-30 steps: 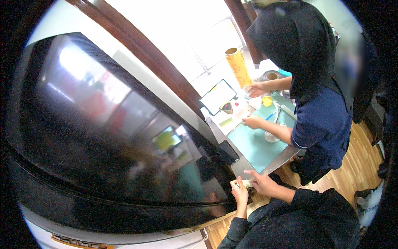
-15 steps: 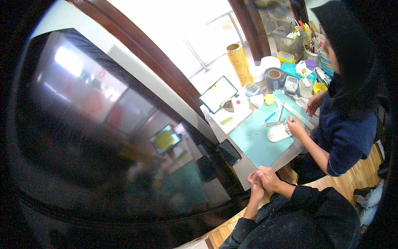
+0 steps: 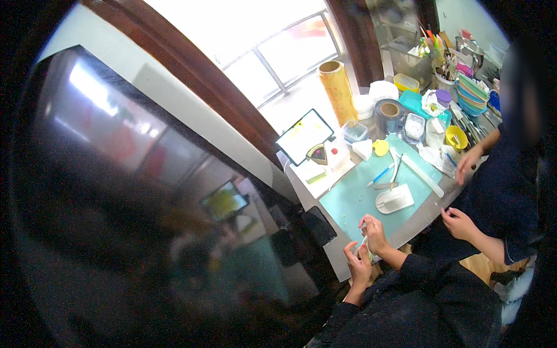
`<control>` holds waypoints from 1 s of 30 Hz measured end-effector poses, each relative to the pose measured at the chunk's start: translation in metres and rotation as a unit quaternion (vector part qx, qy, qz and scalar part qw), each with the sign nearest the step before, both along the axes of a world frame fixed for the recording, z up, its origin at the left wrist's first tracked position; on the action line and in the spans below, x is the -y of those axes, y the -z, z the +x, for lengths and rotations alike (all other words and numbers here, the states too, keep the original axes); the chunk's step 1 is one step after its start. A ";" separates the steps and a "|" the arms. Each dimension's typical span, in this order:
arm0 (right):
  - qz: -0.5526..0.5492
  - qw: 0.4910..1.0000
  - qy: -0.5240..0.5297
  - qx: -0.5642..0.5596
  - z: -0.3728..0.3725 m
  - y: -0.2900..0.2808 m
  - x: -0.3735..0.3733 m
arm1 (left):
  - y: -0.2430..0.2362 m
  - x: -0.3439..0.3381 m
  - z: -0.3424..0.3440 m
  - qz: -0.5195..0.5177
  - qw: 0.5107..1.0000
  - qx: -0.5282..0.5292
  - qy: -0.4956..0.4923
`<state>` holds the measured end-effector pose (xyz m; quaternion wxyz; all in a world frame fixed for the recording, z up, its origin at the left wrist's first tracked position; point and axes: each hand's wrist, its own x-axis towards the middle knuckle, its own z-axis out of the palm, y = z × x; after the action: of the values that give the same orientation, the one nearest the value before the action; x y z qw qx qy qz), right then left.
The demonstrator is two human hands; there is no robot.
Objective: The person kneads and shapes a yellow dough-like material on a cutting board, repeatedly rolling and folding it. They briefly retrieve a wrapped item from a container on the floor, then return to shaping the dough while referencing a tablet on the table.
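Raising both hands at the near edge of the tabletop (image 3: 338, 249), close together, with black sleeves (image 3: 426, 269) coming in from below. Holding the left hand (image 3: 358, 269) upright on a steep forearm, with forefinger and thumb pointing up and spread apart from each other. Bringing the right hand (image 3: 376, 236) in on a slanting forearm, just above and to the right of the left one in view, with bent fingers (image 3: 365, 220) curving to the left. Having a small white piece (image 3: 365, 240) between the two hands, beside the left thumb and below the right fingertips. Cannot tell a clamp from a mere touch on it, for either hand, with so much of it hidden. Showing something pale lower down too, beside the left palm, too blurred to name.

Facing a green mat (image 3: 351, 203) just beyond, with a white tray (image 3: 394, 199) near the right hand, and a blue tool (image 3: 380, 174) and a long white bar (image 3: 422, 173) farther up. Having a black slab (image 3: 318, 225) to the left and a tablet (image 3: 305, 137) well beyond. Sharing the tabletop with a co-worker, with the co-worker's nearer hand (image 3: 461, 225) well apart at the right.
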<state>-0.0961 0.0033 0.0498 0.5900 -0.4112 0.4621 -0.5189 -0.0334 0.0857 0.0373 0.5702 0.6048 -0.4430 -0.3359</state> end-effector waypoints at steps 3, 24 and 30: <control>0.048 0.998 -0.004 0.052 0.001 0.013 0.032 | -0.006 0.024 0.003 0.052 0.999 -0.012 0.009; -0.260 0.858 -0.266 -0.353 -0.030 0.012 0.147 | 0.053 0.188 0.020 0.300 0.933 -0.174 -0.093; -0.156 0.876 -0.340 -0.303 -0.026 0.037 0.171 | 0.059 0.226 0.020 0.341 0.929 -0.021 -0.139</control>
<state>-0.1216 -0.1673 0.0131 0.4893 -0.7669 0.3631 -0.2015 -0.0131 -0.1404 -0.0216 0.3795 0.8115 -0.2007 -0.3966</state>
